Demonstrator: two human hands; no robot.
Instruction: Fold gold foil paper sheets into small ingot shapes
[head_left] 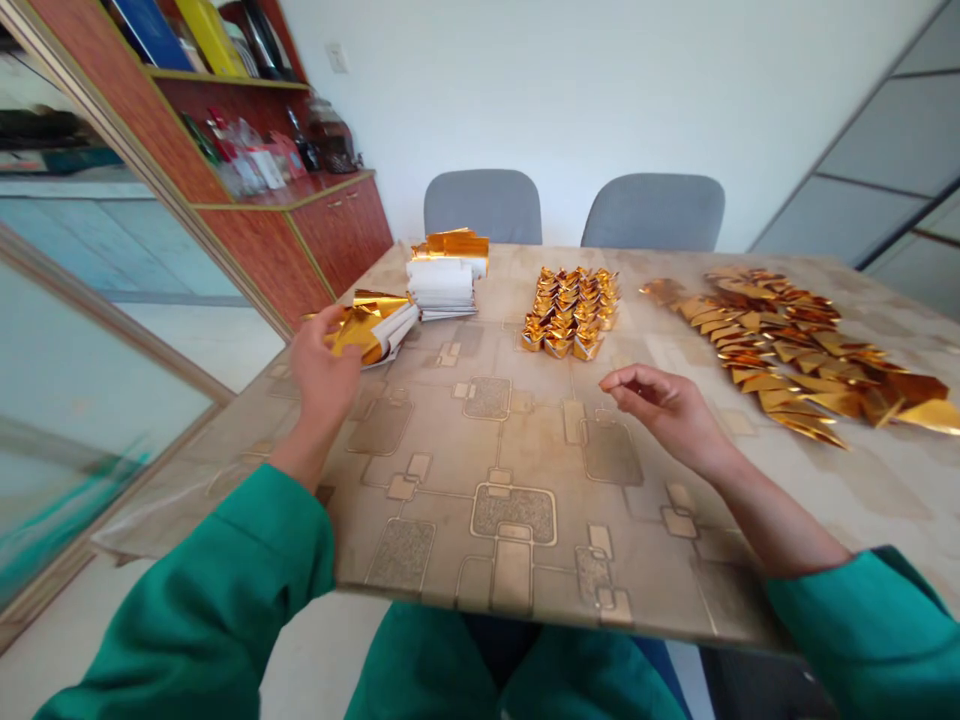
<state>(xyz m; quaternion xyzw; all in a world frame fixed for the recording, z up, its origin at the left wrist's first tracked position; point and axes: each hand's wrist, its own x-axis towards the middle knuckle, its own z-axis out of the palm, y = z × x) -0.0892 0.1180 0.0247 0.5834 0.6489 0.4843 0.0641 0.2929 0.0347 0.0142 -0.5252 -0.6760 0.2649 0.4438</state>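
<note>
At the left of the table, my left hand [325,365] has its thumb and fingers closed on the edge of a gold foil paper sheet [358,332]. That sheet lies with a loose pile of foil paper whose white backs [395,328] show on the right. Just behind stands a taller stack of folded foil paper [442,285], white sides out with gold on top. My right hand [660,405] hovers over the table's right half, thumb and fingertips drawn together with nothing visible between them. Beyond it sit rows of folded gold foil ingots [570,312].
Many flatter folded gold foil pieces [795,345] spread in overlapping rows across the right side of the patterned table [517,450]. Two grey chairs [482,208] stand at the far edge. A wooden cabinet [330,225] and a glass sliding door [97,400] are on the left.
</note>
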